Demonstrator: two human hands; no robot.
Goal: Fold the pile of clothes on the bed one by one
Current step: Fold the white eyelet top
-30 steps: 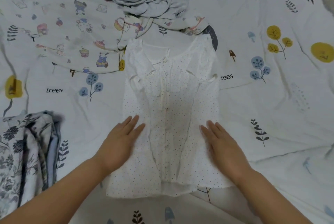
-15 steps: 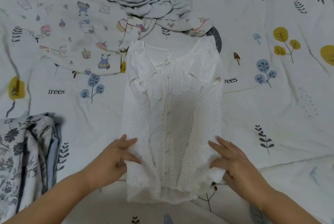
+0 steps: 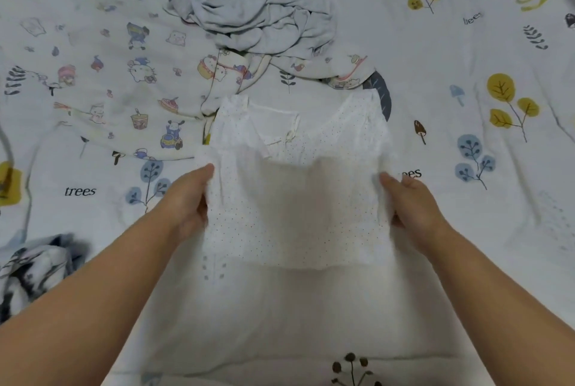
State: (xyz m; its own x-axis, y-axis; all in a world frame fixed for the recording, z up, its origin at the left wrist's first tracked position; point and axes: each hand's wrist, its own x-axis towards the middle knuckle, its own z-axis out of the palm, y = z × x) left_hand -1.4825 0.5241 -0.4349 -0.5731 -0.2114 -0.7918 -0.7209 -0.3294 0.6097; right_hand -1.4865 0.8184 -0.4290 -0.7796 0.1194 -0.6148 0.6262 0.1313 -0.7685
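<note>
A white dotted blouse (image 3: 295,198) lies in the middle of the bed, its lower half lifted and doubled over toward the collar. My left hand (image 3: 186,202) grips the blouse's left hem corner. My right hand (image 3: 410,205) grips the right hem corner. Both hold the hem above the blouse's chest, with the neckline and shoulders still showing beyond it. A crumpled pale grey garment (image 3: 258,18) lies at the far middle, with a cartoon-print cloth (image 3: 118,80) spread to its left.
The bed sheet (image 3: 466,230) is white with tree and leaf prints. A dark floral garment (image 3: 31,267) sits bunched at the left edge near my left forearm.
Both hands took hold of the blouse's bottom corners and carried the hem up and away from me, folding the lower half over the upper part.
</note>
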